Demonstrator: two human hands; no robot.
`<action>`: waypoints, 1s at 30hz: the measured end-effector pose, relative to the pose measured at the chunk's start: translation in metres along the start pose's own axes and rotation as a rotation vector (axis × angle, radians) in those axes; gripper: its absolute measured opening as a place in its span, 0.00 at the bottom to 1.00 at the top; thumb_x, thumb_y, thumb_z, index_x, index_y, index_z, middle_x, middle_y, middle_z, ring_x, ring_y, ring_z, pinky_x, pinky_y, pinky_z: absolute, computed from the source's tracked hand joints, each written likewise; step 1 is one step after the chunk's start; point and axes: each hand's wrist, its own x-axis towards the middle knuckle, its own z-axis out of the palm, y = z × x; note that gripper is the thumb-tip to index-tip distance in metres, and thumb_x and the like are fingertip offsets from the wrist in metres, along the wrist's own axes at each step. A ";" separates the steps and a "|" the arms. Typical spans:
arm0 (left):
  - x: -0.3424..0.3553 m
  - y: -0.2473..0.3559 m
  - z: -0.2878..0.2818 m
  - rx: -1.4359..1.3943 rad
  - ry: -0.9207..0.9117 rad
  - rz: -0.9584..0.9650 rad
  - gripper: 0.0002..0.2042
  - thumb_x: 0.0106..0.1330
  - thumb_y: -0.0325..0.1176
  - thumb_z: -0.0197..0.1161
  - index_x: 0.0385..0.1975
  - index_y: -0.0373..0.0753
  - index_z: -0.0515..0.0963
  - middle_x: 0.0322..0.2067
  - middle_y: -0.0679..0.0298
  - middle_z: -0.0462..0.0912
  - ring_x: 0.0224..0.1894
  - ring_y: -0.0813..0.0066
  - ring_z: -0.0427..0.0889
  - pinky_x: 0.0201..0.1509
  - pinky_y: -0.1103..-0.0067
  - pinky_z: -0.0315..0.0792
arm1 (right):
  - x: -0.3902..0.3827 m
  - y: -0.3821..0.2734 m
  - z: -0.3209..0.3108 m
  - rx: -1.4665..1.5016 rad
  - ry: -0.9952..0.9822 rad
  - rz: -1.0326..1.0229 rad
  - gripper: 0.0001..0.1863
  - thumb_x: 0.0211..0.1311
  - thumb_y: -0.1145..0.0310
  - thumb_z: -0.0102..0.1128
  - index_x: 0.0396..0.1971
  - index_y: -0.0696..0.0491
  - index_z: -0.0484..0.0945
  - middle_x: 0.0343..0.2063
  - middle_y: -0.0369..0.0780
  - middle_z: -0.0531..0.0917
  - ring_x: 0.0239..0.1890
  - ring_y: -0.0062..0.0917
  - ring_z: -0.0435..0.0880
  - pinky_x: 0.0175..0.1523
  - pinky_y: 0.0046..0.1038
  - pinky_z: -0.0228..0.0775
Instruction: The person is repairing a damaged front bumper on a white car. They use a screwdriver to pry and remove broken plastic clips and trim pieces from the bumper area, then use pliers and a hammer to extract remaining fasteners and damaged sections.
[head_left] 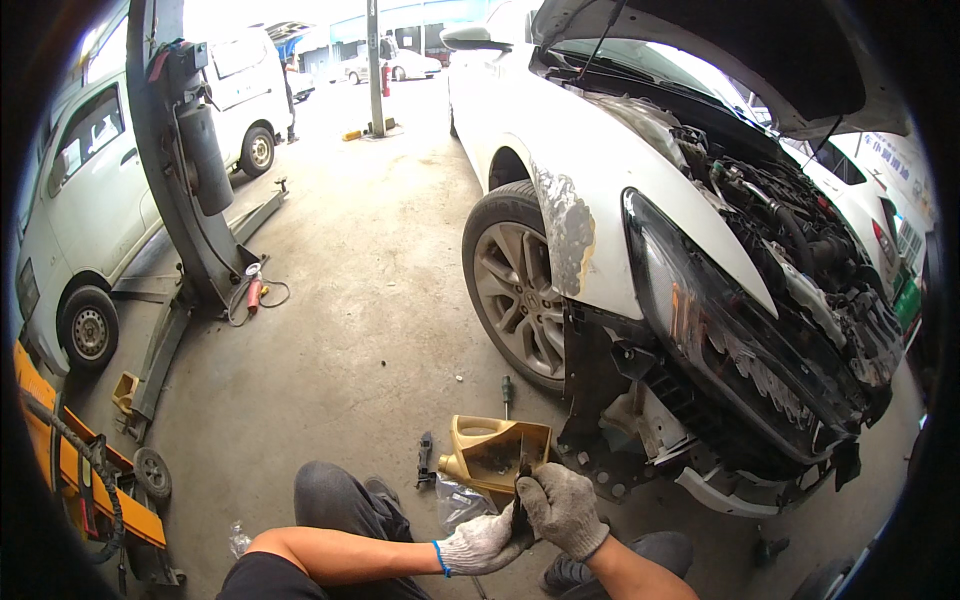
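My left hand (478, 545), in a white knit glove with a blue cuff edge, is closed around a small black part (519, 522). Against the same part, my right hand (562, 510) in a dirtier grey glove is curled shut; the gloves hide most of the part, so its kind does not show. Just beyond my hands lies a gold plastic jug (475, 428) on its side, cut open, with dark contents I cannot make out. A clear plastic bag (460, 503) is beside my left glove.
A white car (595, 130) with raised hood, exposed headlight (700, 320) and no front bumper stands close right. A screwdriver (507, 397) and a black bracket (426, 458) are near the jug. Left are a lift post (165, 200), a white van (100, 190) and orange equipment (130, 500).
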 end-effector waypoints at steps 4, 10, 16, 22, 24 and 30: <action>-0.004 -0.022 0.008 0.133 0.045 0.103 0.23 0.68 0.34 0.62 0.57 0.32 0.63 0.37 0.48 0.80 0.37 0.48 0.81 0.38 0.63 0.74 | 0.001 -0.002 0.002 0.010 -0.002 0.003 0.23 0.66 0.51 0.58 0.19 0.54 0.75 0.18 0.47 0.77 0.21 0.44 0.80 0.26 0.40 0.70; -0.004 -0.038 0.015 0.230 0.051 0.194 0.27 0.69 0.37 0.60 0.59 0.28 0.57 0.24 0.48 0.80 0.22 0.48 0.81 0.23 0.61 0.72 | 0.001 -0.003 0.001 -0.066 -0.043 0.053 0.28 0.60 0.43 0.63 0.17 0.54 0.75 0.17 0.46 0.77 0.19 0.42 0.81 0.24 0.39 0.71; -0.003 -0.028 0.013 0.218 0.063 0.150 0.26 0.69 0.38 0.60 0.57 0.29 0.58 0.24 0.47 0.81 0.23 0.47 0.82 0.23 0.60 0.72 | -0.001 0.001 0.005 -0.133 -0.034 0.072 0.28 0.59 0.42 0.62 0.17 0.54 0.76 0.17 0.47 0.78 0.19 0.41 0.81 0.25 0.39 0.72; -0.003 -0.007 0.000 0.110 -0.054 0.016 0.28 0.69 0.40 0.61 0.60 0.31 0.57 0.30 0.45 0.81 0.33 0.48 0.84 0.35 0.63 0.76 | 0.001 -0.003 0.000 -0.161 -0.070 0.070 0.25 0.60 0.46 0.60 0.18 0.55 0.77 0.18 0.47 0.78 0.21 0.42 0.81 0.26 0.41 0.72; -0.001 0.002 -0.006 0.041 -0.083 -0.103 0.29 0.68 0.42 0.63 0.60 0.32 0.60 0.34 0.46 0.82 0.38 0.54 0.85 0.42 0.66 0.77 | 0.000 -0.005 0.000 -0.132 -0.079 0.067 0.23 0.62 0.49 0.59 0.20 0.55 0.77 0.19 0.47 0.78 0.23 0.43 0.81 0.28 0.41 0.72; 0.014 0.005 -0.030 -0.788 -0.232 -0.416 0.28 0.66 0.50 0.66 0.55 0.34 0.72 0.43 0.62 0.83 0.44 0.76 0.79 0.50 0.78 0.73 | -0.001 0.007 0.004 0.051 -0.041 -0.032 0.15 0.69 0.61 0.51 0.28 0.56 0.76 0.22 0.48 0.78 0.26 0.45 0.82 0.31 0.41 0.72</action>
